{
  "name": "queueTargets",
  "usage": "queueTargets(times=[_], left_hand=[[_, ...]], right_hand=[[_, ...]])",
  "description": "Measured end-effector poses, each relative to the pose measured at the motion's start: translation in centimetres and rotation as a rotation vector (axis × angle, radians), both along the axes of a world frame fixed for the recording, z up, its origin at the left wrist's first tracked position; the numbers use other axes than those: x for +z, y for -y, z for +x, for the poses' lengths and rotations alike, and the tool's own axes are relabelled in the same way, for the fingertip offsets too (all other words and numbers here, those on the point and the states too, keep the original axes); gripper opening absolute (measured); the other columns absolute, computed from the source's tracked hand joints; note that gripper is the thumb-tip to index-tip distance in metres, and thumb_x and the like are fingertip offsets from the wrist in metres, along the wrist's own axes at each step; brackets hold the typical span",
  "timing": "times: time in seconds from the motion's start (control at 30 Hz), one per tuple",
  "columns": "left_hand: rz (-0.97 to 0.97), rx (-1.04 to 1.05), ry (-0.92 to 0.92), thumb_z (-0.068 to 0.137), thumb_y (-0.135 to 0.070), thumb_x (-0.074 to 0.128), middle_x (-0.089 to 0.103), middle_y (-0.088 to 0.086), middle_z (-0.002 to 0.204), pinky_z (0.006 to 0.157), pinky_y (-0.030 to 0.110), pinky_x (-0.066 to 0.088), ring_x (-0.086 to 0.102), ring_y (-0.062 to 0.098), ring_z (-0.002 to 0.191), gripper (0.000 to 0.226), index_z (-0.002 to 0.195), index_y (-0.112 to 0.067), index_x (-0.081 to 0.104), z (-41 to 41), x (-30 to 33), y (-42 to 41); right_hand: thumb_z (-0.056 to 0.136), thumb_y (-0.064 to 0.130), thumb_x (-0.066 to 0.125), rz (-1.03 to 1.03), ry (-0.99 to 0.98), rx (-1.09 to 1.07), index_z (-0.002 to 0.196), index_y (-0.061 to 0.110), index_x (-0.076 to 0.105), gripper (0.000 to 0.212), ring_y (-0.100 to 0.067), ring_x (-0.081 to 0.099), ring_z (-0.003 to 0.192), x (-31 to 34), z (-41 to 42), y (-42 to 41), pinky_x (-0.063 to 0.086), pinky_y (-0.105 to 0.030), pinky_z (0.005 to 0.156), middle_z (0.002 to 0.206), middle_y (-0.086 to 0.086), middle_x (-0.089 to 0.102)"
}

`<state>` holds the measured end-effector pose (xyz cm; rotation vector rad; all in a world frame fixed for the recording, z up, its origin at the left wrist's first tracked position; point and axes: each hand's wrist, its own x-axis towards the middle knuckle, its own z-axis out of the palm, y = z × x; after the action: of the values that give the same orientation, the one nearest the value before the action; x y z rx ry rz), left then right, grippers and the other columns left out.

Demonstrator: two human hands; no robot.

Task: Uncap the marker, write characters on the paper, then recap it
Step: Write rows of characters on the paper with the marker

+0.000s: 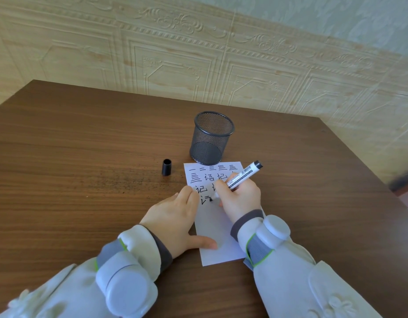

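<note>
A white sheet of paper (213,223) lies on the brown wooden table (83,157), with rows of black characters on its upper half. My right hand (240,201) grips a white marker (245,174), uncapped, its black tip touching the paper in the third row. My left hand (175,219) lies flat on the paper's left edge, fingers spread, thumb across the lower part of the sheet. The black cap (166,167) stands upright on the table, open end up, just left of the paper's top corner.
A black mesh pen holder (211,138) stands at the paper's far edge, with nothing in it. The table's far edge meets an embossed cream wall (198,53). The table's right edge runs diagonally at the right.
</note>
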<state>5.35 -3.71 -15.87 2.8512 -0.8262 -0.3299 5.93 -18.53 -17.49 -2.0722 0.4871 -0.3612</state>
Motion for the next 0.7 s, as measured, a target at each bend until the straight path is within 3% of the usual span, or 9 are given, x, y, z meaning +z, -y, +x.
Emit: queueTargets(times=[0.1,0.2,0.27,0.4,0.47,0.57,0.7], left_hand=[[0.002,0.0,0.0,0.066,-0.078,0.052,0.036,-0.006,0.116,0.056,0.018,0.028,0.039,0.008,0.083,0.082,0.12,-0.019,0.034,0.01,0.06,-0.04],[0.001,-0.003,-0.005,0.066,-0.078,0.052,0.035,-0.006,0.115,0.05,0.016,0.023,0.038,0.008,0.082,0.081,0.119,-0.019,0.034,-0.02,0.16,-0.06],[0.003,-0.008,-0.006,0.067,-0.078,0.052,0.035,-0.006,0.115,0.05,0.017,0.022,0.038,0.008,0.082,0.081,0.118,-0.019,0.034,-0.09,0.22,-0.07],[0.004,-0.006,-0.002,0.067,-0.078,0.051,0.035,-0.006,0.112,0.05,0.017,0.023,0.038,0.009,0.081,0.081,0.118,-0.018,0.035,-0.11,0.25,-0.1],[0.004,-0.009,0.001,0.067,-0.078,0.051,0.034,-0.006,0.111,0.052,0.018,0.024,0.037,0.009,0.081,0.08,0.118,-0.018,0.035,-0.13,0.26,-0.07],[0.008,-0.01,0.008,0.067,-0.078,0.051,0.036,-0.005,0.116,0.059,0.019,0.028,0.037,0.008,0.082,0.081,0.119,-0.018,0.035,-0.11,0.25,-0.04],[0.015,-0.011,0.007,0.067,-0.078,0.051,0.036,-0.005,0.113,0.059,0.019,0.027,0.037,0.008,0.08,0.079,0.117,-0.018,0.035,-0.13,0.32,0.02]], right_hand=[[0.077,0.014,0.06,0.003,-0.015,-0.003,0.059,-0.002,0.054,0.025,-0.028,0.057,0.059,-0.11,-0.02,0.07,0.037,-0.022,0.046,0.044,0.001,0.052],[0.073,0.021,0.059,0.065,0.016,0.006,0.057,0.002,0.057,0.024,-0.03,0.061,0.061,-0.12,0.02,0.02,0.05,-0.031,0.055,0.059,-0.013,0.064],[0.075,0.019,0.061,0.088,0.016,0.007,0.052,0.01,0.057,0.025,-0.025,0.062,0.057,-0.06,0.0,-0.01,0.055,-0.038,0.059,0.062,-0.014,0.068],[0.076,0.019,0.062,0.041,0.017,0.021,0.061,-0.004,0.053,0.029,-0.033,0.064,0.062,-0.03,0.02,-0.21,0.055,-0.041,0.059,0.058,-0.018,0.063],[0.074,0.018,0.061,0.024,0.007,0.034,0.058,-0.002,0.054,0.027,-0.03,0.059,0.056,0.02,0.0,-0.14,0.051,-0.034,0.054,0.046,-0.002,0.058],[0.077,0.013,0.06,0.041,-0.02,0.046,0.054,0.007,0.057,0.024,-0.008,0.049,0.045,0.27,-0.17,-0.05,0.044,-0.024,0.053,0.039,0.012,0.056],[0.071,0.021,0.059,0.023,0.015,0.096,0.057,-0.002,0.053,0.027,-0.018,0.049,0.05,0.18,-0.22,-0.44,0.049,-0.036,0.052,0.047,-0.005,0.054]])
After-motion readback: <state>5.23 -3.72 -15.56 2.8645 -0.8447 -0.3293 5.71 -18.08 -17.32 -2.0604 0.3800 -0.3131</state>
